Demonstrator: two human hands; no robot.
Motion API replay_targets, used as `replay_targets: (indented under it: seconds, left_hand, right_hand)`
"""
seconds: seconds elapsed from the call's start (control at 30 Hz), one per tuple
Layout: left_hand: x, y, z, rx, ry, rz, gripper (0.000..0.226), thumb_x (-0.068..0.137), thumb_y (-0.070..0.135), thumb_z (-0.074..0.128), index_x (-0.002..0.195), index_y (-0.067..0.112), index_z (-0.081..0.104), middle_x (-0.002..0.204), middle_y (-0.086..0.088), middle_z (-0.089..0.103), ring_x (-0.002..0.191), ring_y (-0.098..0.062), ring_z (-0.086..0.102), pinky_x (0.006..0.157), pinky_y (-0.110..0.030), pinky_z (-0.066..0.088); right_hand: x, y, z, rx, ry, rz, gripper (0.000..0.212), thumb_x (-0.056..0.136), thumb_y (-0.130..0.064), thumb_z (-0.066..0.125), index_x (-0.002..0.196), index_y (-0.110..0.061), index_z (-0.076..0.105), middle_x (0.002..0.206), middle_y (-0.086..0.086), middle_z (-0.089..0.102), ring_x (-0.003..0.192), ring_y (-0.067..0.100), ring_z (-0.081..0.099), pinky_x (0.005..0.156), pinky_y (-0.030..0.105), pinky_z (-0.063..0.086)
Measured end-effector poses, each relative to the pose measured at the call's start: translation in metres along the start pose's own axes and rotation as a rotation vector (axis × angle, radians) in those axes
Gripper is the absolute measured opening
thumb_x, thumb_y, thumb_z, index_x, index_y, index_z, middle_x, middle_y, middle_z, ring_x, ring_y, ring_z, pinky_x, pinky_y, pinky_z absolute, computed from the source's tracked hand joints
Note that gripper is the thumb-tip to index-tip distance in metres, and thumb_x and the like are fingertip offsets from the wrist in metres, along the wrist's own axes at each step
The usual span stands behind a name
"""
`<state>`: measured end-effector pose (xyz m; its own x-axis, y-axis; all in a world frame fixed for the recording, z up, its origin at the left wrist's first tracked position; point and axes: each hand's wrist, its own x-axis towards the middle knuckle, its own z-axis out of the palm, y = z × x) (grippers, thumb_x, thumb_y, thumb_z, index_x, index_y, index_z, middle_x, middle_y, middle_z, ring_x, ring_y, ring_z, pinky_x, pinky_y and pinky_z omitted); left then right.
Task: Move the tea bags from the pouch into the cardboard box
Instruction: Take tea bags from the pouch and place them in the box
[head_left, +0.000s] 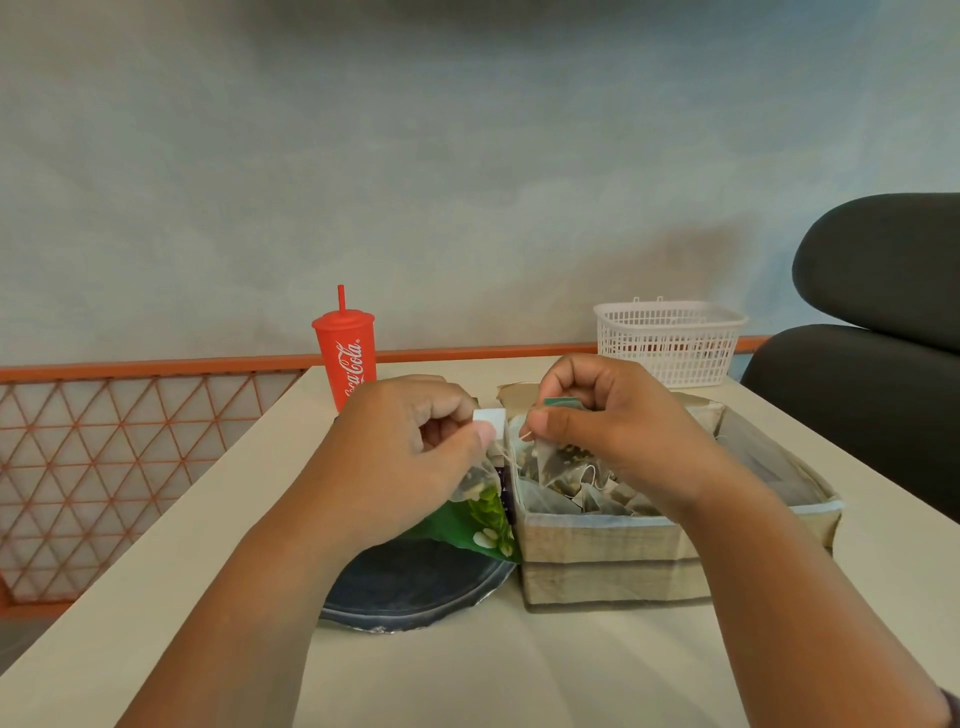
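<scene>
Left hand (415, 457) pinches the white tag (489, 418) of one pyramid tea bag (475, 480), which hangs just left of the cardboard box (597, 551) over the green pouch (478, 525) beside its left wall. Right hand (608, 415) pinches a second tea bag (563, 462) by its top, above the box's left half. Both hang apex up, long axis near vertical. Loose tea bags (587, 501) are already in the box. Likely light, soft mesh, crushable, with strings that snag, so hold by tag or string.
</scene>
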<state>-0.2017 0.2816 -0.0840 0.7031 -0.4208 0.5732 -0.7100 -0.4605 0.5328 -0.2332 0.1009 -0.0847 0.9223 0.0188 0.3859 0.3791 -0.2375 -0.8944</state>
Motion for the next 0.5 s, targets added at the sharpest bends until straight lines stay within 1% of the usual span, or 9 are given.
replay_targets:
  seconds: [0.07,0.13,0.27,0.37,0.43,0.5]
  left_hand:
    - [0.000,-0.001,-0.001,-0.032,0.023,-0.022,0.023,0.083,0.025,0.061,0.062,0.016,0.063,0.059,0.000,0.058,0.065,-0.013,0.053,0.056,-0.016,0.041]
    - [0.001,-0.002,-0.002,-0.032,0.050,-0.035,0.022,0.082,0.026,0.060,0.063,0.016,0.064,0.056,0.002,0.057,0.060,-0.007,0.052,0.054,-0.011,0.040]
    - [0.002,-0.001,-0.001,-0.004,0.074,-0.047,0.020,0.083,0.023,0.063,0.063,0.018,0.064,0.057,0.006,0.058,0.060,-0.002,0.052,0.054,-0.008,0.039]
    - [0.001,0.001,0.000,0.034,0.071,-0.037,0.017,0.083,0.021,0.064,0.066,0.020,0.065,0.060,0.009,0.058,0.066,0.001,0.054,0.056,-0.005,0.040]
    - [0.001,0.003,0.001,0.042,0.070,-0.036,0.012,0.082,0.021,0.065,0.070,0.021,0.067,0.065,0.010,0.061,0.069,-0.001,0.055,0.054,-0.008,0.040]
    - [0.001,0.004,0.002,0.039,0.074,-0.037,0.009,0.081,0.020,0.065,0.073,0.022,0.068,0.069,0.011,0.063,0.066,-0.005,0.057,0.056,-0.011,0.038]
  right_hand:
    - [0.000,0.000,-0.004,-0.002,0.022,0.015,0.013,0.081,0.003,0.063,0.072,-0.005,0.058,0.065,0.006,0.068,0.058,0.018,0.061,0.052,0.022,0.052]
    - [0.000,0.001,-0.010,-0.051,0.046,0.025,0.011,0.081,0.000,0.064,0.073,-0.006,0.061,0.067,0.004,0.068,0.059,0.016,0.061,0.056,0.024,0.053]
    - [-0.001,0.004,-0.026,-0.173,0.162,0.058,0.007,0.079,-0.010,0.069,0.074,-0.013,0.066,0.072,0.000,0.067,0.062,0.015,0.065,0.070,0.036,0.056]
    - [-0.002,0.007,-0.045,-0.326,0.302,0.069,0.008,0.080,-0.015,0.070,0.072,-0.018,0.069,0.081,-0.009,0.066,0.077,0.013,0.065,0.080,0.037,0.054]
    - [-0.005,0.012,-0.061,-0.436,0.390,0.110,0.011,0.082,-0.016,0.067,0.072,-0.019,0.068,0.082,-0.018,0.060,0.077,0.008,0.059,0.081,0.033,0.051]
    - [-0.010,0.021,-0.079,-0.522,0.453,0.175,0.013,0.085,-0.016,0.064,0.072,-0.019,0.066,0.084,-0.017,0.058,0.074,0.002,0.053,0.076,0.025,0.046]
